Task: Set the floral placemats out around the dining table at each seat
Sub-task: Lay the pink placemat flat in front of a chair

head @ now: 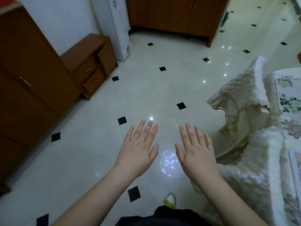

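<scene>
My left hand (138,150) and my right hand (195,150) are stretched out flat in front of me over the tiled floor, palms down, fingers straight, holding nothing. At the right edge stands the dining table (272,82) under a white cloth. One floral placemat (289,95) lies on it at the far seat. The corner of another floral placemat (295,168) shows nearer me. Both hands are well left of the table and touch nothing.
Two chairs in cream covers, a far chair (241,95) and a near chair (260,160), stand against the table's left side. Brown cabinets (32,79) and a low drawer unit (92,62) line the left wall. A white appliance (117,26) stands at the back.
</scene>
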### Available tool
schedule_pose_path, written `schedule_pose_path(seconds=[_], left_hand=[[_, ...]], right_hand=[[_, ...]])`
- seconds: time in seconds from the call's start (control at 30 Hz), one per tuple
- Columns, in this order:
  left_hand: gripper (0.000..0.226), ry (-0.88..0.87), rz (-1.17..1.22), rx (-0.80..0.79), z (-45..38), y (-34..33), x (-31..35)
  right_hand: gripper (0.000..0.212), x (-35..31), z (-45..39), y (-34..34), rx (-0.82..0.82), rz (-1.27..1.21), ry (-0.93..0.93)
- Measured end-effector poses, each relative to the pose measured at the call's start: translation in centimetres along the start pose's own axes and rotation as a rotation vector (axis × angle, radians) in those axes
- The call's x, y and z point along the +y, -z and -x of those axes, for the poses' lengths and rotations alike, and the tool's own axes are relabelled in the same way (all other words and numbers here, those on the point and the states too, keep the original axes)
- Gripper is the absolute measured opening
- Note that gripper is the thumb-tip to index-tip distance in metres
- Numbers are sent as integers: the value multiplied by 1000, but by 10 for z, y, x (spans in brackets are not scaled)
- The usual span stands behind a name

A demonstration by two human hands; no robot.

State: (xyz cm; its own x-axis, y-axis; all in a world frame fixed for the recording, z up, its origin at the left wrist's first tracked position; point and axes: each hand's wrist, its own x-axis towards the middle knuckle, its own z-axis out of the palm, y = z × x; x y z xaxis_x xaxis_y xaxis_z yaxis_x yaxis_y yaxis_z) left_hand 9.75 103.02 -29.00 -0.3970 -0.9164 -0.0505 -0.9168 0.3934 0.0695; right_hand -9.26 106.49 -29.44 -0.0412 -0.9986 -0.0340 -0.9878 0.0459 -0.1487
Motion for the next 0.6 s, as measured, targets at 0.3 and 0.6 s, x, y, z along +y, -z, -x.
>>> schedule_pose_path(seconds=[0.3,0.6], left_hand=[[72,5,9,-24,-88,2,-1],[61,17,36,8,-195,-2,-81]], right_hand=[[69,21,-83,8,-25,-8,7],[60,-6,-208,-6,-47,-5,-5]])
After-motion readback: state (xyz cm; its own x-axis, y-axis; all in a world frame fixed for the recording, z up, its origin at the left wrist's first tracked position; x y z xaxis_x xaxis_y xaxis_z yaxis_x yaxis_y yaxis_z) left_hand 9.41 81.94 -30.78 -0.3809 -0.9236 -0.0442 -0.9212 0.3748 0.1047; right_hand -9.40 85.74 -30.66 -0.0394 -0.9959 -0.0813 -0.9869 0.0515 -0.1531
